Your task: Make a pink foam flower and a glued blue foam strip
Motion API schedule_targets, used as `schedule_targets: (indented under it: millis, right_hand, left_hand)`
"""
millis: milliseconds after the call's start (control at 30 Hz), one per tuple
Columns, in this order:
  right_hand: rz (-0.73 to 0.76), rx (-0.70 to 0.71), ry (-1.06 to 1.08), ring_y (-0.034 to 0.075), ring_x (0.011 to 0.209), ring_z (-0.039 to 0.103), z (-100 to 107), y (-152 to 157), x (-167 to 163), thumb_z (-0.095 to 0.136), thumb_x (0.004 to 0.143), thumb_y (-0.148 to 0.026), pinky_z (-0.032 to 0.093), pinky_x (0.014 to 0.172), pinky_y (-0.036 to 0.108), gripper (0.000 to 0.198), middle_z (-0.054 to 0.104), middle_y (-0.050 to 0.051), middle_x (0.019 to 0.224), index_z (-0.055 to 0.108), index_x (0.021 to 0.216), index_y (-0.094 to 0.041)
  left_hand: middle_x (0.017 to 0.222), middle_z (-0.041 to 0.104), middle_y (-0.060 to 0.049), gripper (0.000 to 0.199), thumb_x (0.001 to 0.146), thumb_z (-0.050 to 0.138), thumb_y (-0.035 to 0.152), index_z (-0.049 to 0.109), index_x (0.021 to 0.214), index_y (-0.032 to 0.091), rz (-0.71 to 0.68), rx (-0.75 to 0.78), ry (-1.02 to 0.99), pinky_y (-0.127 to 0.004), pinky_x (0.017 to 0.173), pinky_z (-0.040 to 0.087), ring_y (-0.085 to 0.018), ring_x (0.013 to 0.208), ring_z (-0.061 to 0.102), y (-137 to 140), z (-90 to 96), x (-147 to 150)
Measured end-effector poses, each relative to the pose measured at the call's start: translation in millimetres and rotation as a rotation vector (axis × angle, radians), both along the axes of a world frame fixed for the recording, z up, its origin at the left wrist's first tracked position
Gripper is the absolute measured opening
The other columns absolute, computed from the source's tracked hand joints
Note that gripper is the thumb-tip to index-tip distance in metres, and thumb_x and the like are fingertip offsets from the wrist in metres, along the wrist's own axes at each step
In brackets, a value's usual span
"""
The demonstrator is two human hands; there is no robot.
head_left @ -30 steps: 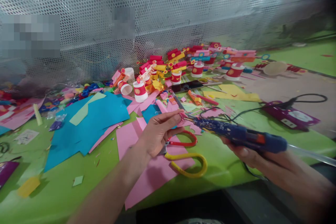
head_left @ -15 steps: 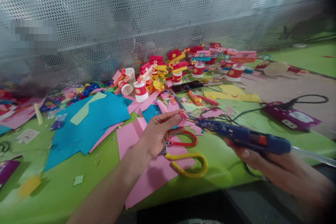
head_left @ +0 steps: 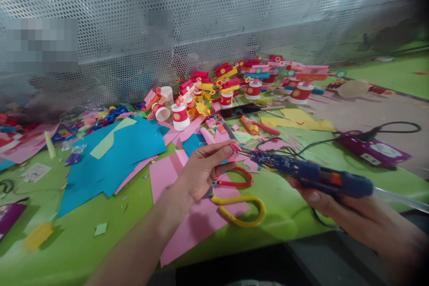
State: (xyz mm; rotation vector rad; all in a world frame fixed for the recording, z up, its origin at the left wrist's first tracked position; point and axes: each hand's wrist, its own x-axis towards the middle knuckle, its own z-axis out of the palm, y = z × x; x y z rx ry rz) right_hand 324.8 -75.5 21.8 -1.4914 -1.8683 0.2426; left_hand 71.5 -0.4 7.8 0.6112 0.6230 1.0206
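My left hand (head_left: 206,165) pinches a small folded piece of pink paper (head_left: 235,148) between thumb and fingertips. Against that paper, or very close to it, is the metal nozzle of a dark blue glue gun (head_left: 310,173). My right hand (head_left: 348,214) is wrapped round the glue gun from below, with most fingers hidden behind it. A clear glue stick (head_left: 400,199) juts from the gun's rear. Under my left hand lie scissors (head_left: 256,212) with one red and one yellow handle loop, their blades partly covered. They rest on a sheet of pink paper (head_left: 197,232).
Blue paper sheets (head_left: 114,156) lie on the green table (head_left: 134,241) at left. Several red-and-white paper cups (head_left: 181,117) with coloured paper rolls stand along the perforated metal screen (head_left: 201,13). A purple power strip (head_left: 373,147) sits at right, with a black cord. Paper scraps are scattered around.
Almost nothing differs. Both hands, the pink paper and the glue gun keep their places, with only a very slight shift of the view.
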Motion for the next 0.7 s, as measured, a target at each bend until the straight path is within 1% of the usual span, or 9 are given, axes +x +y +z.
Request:
schedule_targets:
  millis: [100,200,267,367,433,500,567,633,700]
  right_hand:
    - [0.146,0.016,0.025,0.017,0.046,0.067,-1.4,0.4,1.9,0.056,0.089,-0.067,0.055,0.042,0.021,0.055,0.075,0.007,0.062,0.081,0.072,-0.021]
    - [0.153,-0.008,0.049,0.016,0.041,0.062,-6.5,0.4,5.8,0.059,0.090,-0.061,0.052,0.038,0.021,0.048,0.070,0.004,0.055,0.081,0.078,-0.020]
    - [0.158,-0.031,0.050,0.016,0.042,0.061,-9.6,-0.2,8.9,0.060,0.090,-0.059,0.050,0.037,0.021,0.045,0.069,0.004,0.054,0.082,0.081,-0.020]
    - [0.150,-0.037,0.041,0.017,0.049,0.065,-12.4,-1.5,13.1,0.061,0.090,-0.059,0.054,0.043,0.021,0.045,0.072,0.005,0.061,0.082,0.082,-0.020]
    - [0.144,-0.052,0.030,0.016,0.048,0.064,-14.3,-2.1,15.7,0.060,0.090,-0.059,0.053,0.043,0.021,0.046,0.072,0.005,0.062,0.082,0.082,-0.020]
    - [0.138,-0.071,0.020,0.014,0.045,0.059,-16.5,-2.4,17.9,0.060,0.091,-0.059,0.049,0.039,0.021,0.046,0.071,0.005,0.061,0.082,0.084,-0.020]
    - [0.141,-0.089,0.019,0.015,0.047,0.061,-17.8,-2.4,18.4,0.060,0.091,-0.058,0.050,0.040,0.021,0.044,0.071,0.005,0.062,0.082,0.086,-0.020]
    - [0.144,-0.072,0.031,0.016,0.049,0.063,-17.2,-2.1,16.8,0.060,0.091,-0.058,0.052,0.043,0.021,0.044,0.072,0.005,0.063,0.082,0.085,-0.020]
    - [0.138,-0.042,0.047,0.016,0.047,0.063,-14.8,-1.7,13.7,0.060,0.090,-0.060,0.052,0.041,0.021,0.046,0.071,0.005,0.060,0.081,0.081,-0.020]
  left_hand:
    - [0.087,0.078,-0.003,0.023,0.074,0.087,0.017,0.082,0.096,0.015,0.004,0.001,0.002,-0.023,0.079,0.062,-0.010,0.075,0.071,-0.8,0.7,0.4]
    - [0.085,0.077,-0.003,0.024,0.073,0.088,0.017,0.082,0.095,0.015,0.006,-0.005,0.003,-0.024,0.079,0.062,-0.010,0.074,0.071,-1.1,1.2,0.9]
    - [0.084,0.077,-0.002,0.024,0.072,0.088,0.017,0.082,0.095,0.015,0.011,-0.009,0.004,-0.024,0.079,0.062,-0.010,0.074,0.071,-0.9,1.5,1.1]
    - [0.084,0.077,-0.002,0.023,0.072,0.088,0.017,0.082,0.094,0.016,0.011,-0.013,0.003,-0.024,0.078,0.062,-0.011,0.074,0.071,-0.2,1.5,1.3]
    - [0.083,0.077,-0.002,0.022,0.072,0.088,0.016,0.082,0.094,0.016,0.006,-0.014,-0.004,-0.024,0.078,0.063,-0.010,0.073,0.071,0.4,1.1,1.2]
    - [0.083,0.077,-0.002,0.022,0.073,0.087,0.016,0.082,0.095,0.016,0.004,-0.013,-0.012,-0.023,0.078,0.063,-0.010,0.073,0.071,0.7,0.7,0.9]
    - [0.083,0.077,-0.002,0.022,0.074,0.086,0.016,0.082,0.096,0.016,0.005,-0.014,-0.017,-0.024,0.078,0.063,-0.010,0.073,0.071,0.7,0.4,0.7]
    - [0.083,0.077,-0.002,0.023,0.074,0.087,0.016,0.082,0.096,0.015,0.006,-0.020,-0.014,-0.024,0.079,0.062,-0.010,0.074,0.071,0.5,0.4,0.6]
    - [0.083,0.077,-0.002,0.023,0.073,0.087,0.016,0.082,0.096,0.015,0.007,-0.025,-0.006,-0.024,0.079,0.062,-0.010,0.074,0.071,0.1,0.5,0.6]
